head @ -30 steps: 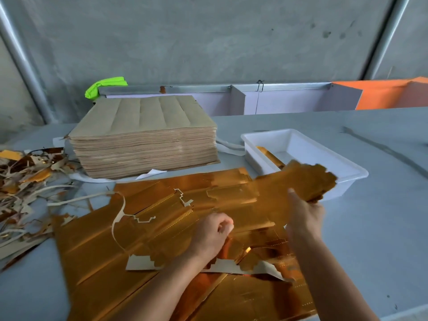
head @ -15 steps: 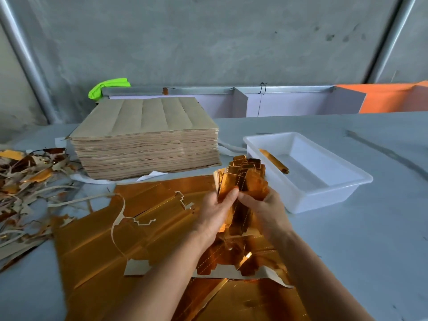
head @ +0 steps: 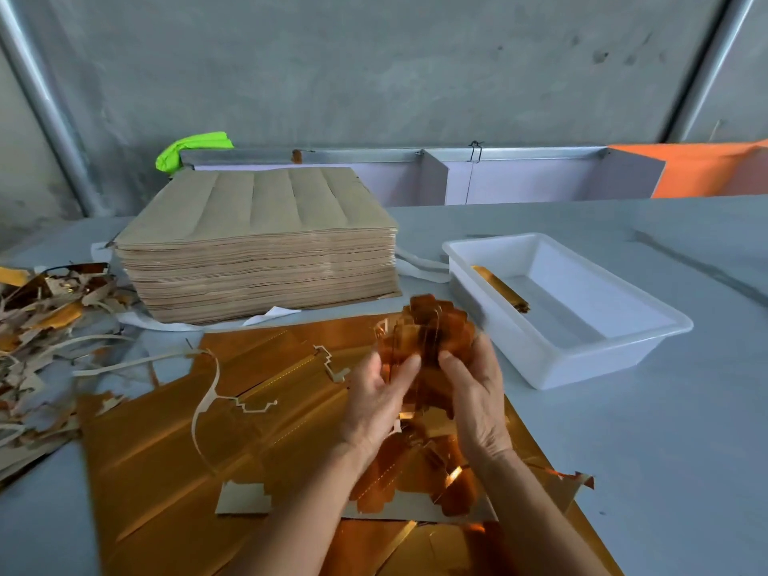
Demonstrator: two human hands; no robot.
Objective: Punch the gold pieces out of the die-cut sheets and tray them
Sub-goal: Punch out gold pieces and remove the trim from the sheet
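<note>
A bundle of punched gold pieces (head: 428, 330) stands on edge between my two hands, above the gold die-cut sheets (head: 199, 442) that lie flat on the grey table. My left hand (head: 376, 399) holds the bundle's left side with its fingers round it. My right hand (head: 473, 392) holds the right side, thumb against the front. The bundle is blurred. A white tray (head: 598, 355) sits to the right, with one gold piece (head: 498, 286) leaning along its left inner wall.
A thick stack of sheets, brown side up (head: 262, 243), stands behind the gold sheets. Waste strips and offcuts (head: 41, 326) pile at the left. A loose waste strip (head: 208, 392) lies on the gold sheet. A green object (head: 193, 147) rests behind the stack.
A second ago my right hand held a wide gold piece flat and my left pressed on the sheet. Both hands have since gathered the pieces into an upright bundle.
</note>
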